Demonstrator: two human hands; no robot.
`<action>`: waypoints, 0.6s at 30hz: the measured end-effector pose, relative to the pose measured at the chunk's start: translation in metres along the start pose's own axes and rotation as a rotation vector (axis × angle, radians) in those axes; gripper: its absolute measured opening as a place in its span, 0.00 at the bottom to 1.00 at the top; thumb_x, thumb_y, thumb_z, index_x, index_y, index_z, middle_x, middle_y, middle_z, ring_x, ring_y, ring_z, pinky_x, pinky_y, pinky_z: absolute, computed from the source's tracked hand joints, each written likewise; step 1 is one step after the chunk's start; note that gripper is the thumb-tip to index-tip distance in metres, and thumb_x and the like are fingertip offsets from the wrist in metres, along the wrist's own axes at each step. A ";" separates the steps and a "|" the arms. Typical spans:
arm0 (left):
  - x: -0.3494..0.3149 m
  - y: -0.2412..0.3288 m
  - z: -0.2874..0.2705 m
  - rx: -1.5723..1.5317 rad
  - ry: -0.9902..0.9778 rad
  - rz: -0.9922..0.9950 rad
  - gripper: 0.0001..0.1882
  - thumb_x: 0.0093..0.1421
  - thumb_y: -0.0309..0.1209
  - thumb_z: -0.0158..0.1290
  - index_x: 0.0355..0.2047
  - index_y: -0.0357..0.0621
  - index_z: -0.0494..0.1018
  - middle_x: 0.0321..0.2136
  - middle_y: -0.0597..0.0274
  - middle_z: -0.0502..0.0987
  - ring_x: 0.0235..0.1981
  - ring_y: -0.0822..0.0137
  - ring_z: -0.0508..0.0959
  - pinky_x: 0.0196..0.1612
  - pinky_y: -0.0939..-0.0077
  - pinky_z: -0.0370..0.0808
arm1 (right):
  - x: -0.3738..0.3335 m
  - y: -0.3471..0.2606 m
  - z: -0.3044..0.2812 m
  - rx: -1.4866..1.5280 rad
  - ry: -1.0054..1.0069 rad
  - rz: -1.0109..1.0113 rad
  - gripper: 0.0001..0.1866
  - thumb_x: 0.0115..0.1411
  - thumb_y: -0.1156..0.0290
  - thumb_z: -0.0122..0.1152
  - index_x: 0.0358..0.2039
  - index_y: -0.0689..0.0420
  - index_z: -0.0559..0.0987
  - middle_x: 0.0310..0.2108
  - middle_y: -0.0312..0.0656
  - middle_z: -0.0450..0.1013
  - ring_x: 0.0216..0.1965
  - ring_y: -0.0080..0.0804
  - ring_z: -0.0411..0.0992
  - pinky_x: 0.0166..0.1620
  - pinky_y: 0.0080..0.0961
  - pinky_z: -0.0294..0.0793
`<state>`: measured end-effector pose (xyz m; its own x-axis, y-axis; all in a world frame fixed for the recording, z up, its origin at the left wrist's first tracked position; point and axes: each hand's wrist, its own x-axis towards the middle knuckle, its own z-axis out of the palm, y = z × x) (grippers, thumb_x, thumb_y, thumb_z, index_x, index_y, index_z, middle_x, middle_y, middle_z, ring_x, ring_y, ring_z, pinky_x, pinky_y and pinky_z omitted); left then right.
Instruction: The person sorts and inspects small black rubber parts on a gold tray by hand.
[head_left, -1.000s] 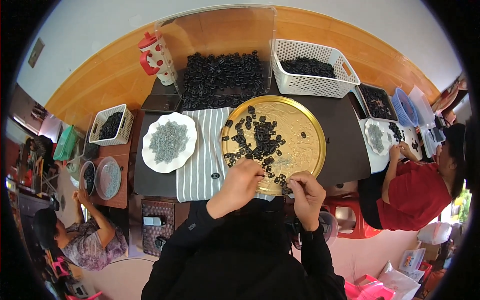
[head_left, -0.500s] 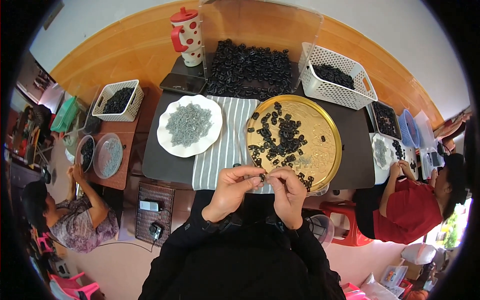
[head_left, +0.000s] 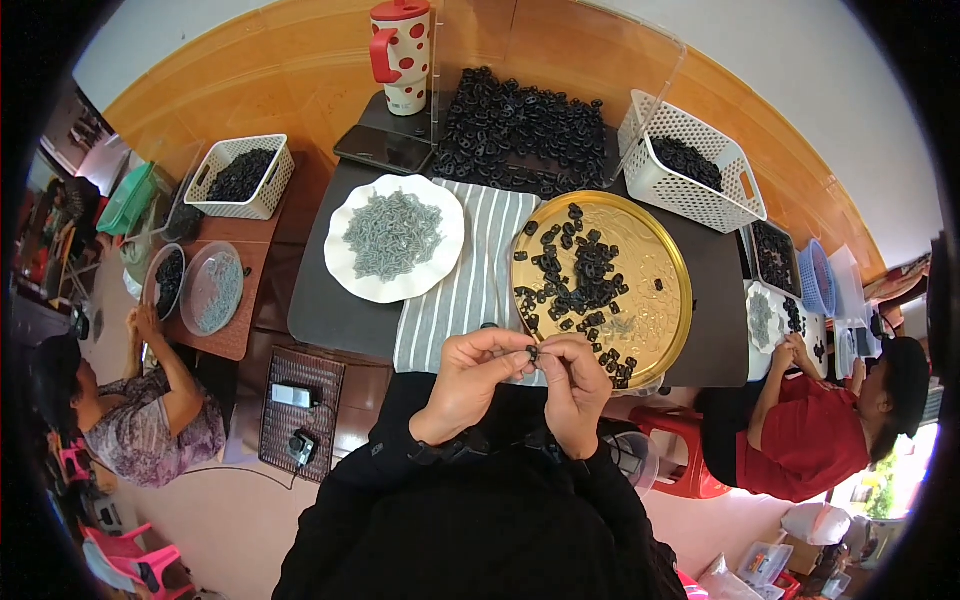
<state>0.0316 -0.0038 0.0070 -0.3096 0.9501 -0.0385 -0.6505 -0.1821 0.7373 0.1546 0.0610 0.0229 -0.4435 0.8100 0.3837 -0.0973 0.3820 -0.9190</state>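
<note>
Just in front of the table edge, my left hand (head_left: 468, 382) pinches a small black plastic part (head_left: 533, 353) between thumb and fingertips. My right hand (head_left: 577, 395) meets it there, thumb and forefinger closed at the part; whatever lies between those fingertips is too small to make out. Beyond my hands, a round gold tray (head_left: 655, 317) carries many loose black plastic parts (head_left: 592, 270) and a little patch of grey screws (head_left: 620, 327). To the left, a white scalloped plate (head_left: 345, 272) holds a heap of grey screws (head_left: 393, 236). A grey striped cloth (head_left: 440, 335) lies partly under plate and tray.
At the back are a clear-walled bin of black parts (head_left: 525, 130), a white basket (head_left: 735, 200), a dark phone (head_left: 385, 149) and a red-dotted tumbler (head_left: 408, 65). Two people work at side tables, left (head_left: 150, 425) and right (head_left: 810, 430). A red stool (head_left: 680, 460) stands right.
The view has shifted a little, so the table things sit slightly farther right. Both hands stay together at the black part, with only a slight change in the fingers.
</note>
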 end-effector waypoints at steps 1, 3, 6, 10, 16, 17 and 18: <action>0.000 0.000 0.000 -0.009 -0.003 0.002 0.09 0.58 0.18 0.52 0.40 0.33 0.75 0.32 0.59 0.79 0.31 0.74 0.78 0.34 0.84 0.73 | 0.000 0.001 0.000 0.023 0.001 0.006 0.04 0.58 0.85 0.52 0.33 0.65 0.73 0.33 0.42 0.70 0.31 0.23 0.69 0.35 0.16 0.67; -0.001 0.001 0.001 -0.017 -0.004 0.004 0.09 0.58 0.18 0.52 0.40 0.33 0.75 0.32 0.59 0.79 0.31 0.74 0.78 0.34 0.85 0.73 | 0.000 0.001 0.001 0.021 0.000 0.005 0.04 0.58 0.85 0.52 0.33 0.65 0.73 0.33 0.41 0.70 0.31 0.23 0.68 0.35 0.15 0.67; -0.001 0.000 0.001 -0.011 0.011 0.005 0.09 0.58 0.17 0.51 0.40 0.33 0.75 0.32 0.59 0.79 0.32 0.74 0.78 0.34 0.85 0.73 | 0.000 -0.001 0.002 0.032 0.003 0.011 0.04 0.58 0.86 0.52 0.33 0.65 0.73 0.33 0.41 0.70 0.32 0.22 0.67 0.36 0.15 0.66; -0.002 -0.001 0.003 -0.024 0.022 0.016 0.08 0.59 0.18 0.52 0.39 0.33 0.75 0.31 0.58 0.79 0.31 0.73 0.78 0.35 0.84 0.74 | -0.002 0.003 0.001 0.018 0.029 -0.004 0.04 0.57 0.85 0.52 0.34 0.65 0.73 0.33 0.41 0.70 0.31 0.22 0.68 0.34 0.15 0.66; -0.004 -0.001 0.005 -0.024 0.031 0.028 0.08 0.59 0.18 0.52 0.40 0.33 0.75 0.31 0.58 0.79 0.31 0.73 0.78 0.35 0.84 0.74 | -0.004 -0.001 0.005 0.048 0.041 -0.002 0.03 0.58 0.85 0.51 0.32 0.65 0.72 0.34 0.41 0.70 0.32 0.22 0.66 0.36 0.16 0.66; -0.004 -0.002 0.005 -0.021 0.036 0.033 0.09 0.59 0.18 0.52 0.40 0.32 0.75 0.31 0.58 0.79 0.31 0.73 0.78 0.35 0.83 0.74 | -0.004 0.000 0.005 0.047 0.042 -0.004 0.03 0.58 0.85 0.51 0.32 0.65 0.72 0.34 0.41 0.70 0.32 0.22 0.66 0.36 0.16 0.66; -0.005 -0.002 0.005 -0.020 0.036 0.035 0.09 0.59 0.18 0.52 0.40 0.32 0.75 0.31 0.58 0.79 0.31 0.73 0.78 0.35 0.83 0.74 | -0.004 0.000 0.005 0.014 0.029 -0.025 0.03 0.58 0.85 0.51 0.32 0.65 0.72 0.34 0.41 0.70 0.32 0.22 0.66 0.36 0.16 0.66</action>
<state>0.0380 -0.0067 0.0091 -0.3567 0.9335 -0.0377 -0.6528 -0.2201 0.7249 0.1522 0.0559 0.0206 -0.4148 0.8129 0.4088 -0.1209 0.3960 -0.9102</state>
